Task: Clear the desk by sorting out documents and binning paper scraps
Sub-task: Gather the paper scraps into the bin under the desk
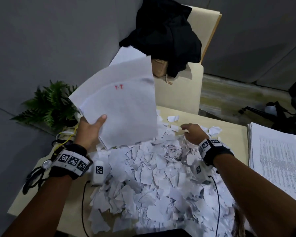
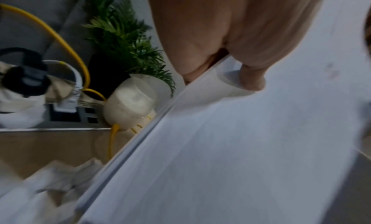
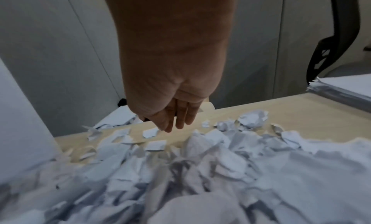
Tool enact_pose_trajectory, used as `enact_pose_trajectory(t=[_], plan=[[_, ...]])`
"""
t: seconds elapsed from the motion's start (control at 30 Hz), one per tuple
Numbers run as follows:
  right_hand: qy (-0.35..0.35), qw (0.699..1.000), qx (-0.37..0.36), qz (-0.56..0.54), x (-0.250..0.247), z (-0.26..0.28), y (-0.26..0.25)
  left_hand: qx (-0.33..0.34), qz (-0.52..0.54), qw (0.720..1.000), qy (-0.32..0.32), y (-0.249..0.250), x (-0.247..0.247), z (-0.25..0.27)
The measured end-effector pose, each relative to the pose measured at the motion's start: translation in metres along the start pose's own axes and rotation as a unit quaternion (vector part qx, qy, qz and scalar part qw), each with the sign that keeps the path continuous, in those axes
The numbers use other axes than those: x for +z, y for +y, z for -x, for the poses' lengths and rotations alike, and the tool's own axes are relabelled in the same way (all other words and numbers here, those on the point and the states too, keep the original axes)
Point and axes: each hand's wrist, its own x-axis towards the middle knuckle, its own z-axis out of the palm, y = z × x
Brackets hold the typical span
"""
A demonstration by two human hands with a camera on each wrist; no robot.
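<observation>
Gripping a sheaf of white sheets (image 1: 123, 106) at its lower corner, the person's left hand (image 1: 89, 130) holds the pages tilted up above the far left part of the desk (image 1: 229, 132), thumb pressed on the top page and the other fingers underneath. A small red mark shows near the top of the front sheet. The left-wrist view shows the thumb (image 2: 253, 78) clamped over the sheets' edge. The right hand (image 1: 193, 134) reaches out over the far edge of a large heap of torn paper scraps (image 1: 161, 182) that covers the middle of the pale desk; its fingers (image 3: 178, 117) are straight, close together, pointing down and holding nothing, just above loose scraps. A neat stack of printed documents (image 1: 277, 158) lies on the desk's right side, apart from the heap. Beyond the desk stands a cream chair (image 1: 179, 86) with a black garment (image 1: 166, 35) draped over it and more white paper on its seat. A green fern (image 1: 49, 103) sits at the left, next to a yellow cable (image 2: 60, 40). Both wrists wear black bands with square printed markers.
</observation>
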Motion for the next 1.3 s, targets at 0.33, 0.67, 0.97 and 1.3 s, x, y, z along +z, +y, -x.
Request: enact_pose_trajectory(t=[0.33, 0.67, 0.97, 1.3], plan=[[-0.105, 0.983, -0.036, 0.145, 0.017, -0.021, -0.008, -0.025, -0.137, 0.990, -0.013, -0.019, 0.033, -0.044], [-0.144, 0.970, -0.030, 0.194, 0.013, -0.016, -0.018, -0.058, -0.189, 0.980, -0.018, -0.047, 0.039, -0.043], [-0.200, 0.974, 0.080, 0.077, -0.011, -0.006, -0.011, -0.002, -0.161, 0.986, -0.052, -0.024, 0.037, -0.030], [-0.083, 0.992, 0.070, 0.064, -0.030, 0.039, -0.006, 0.064, -0.195, 0.976, -0.072, 0.001, 0.038, -0.018]])
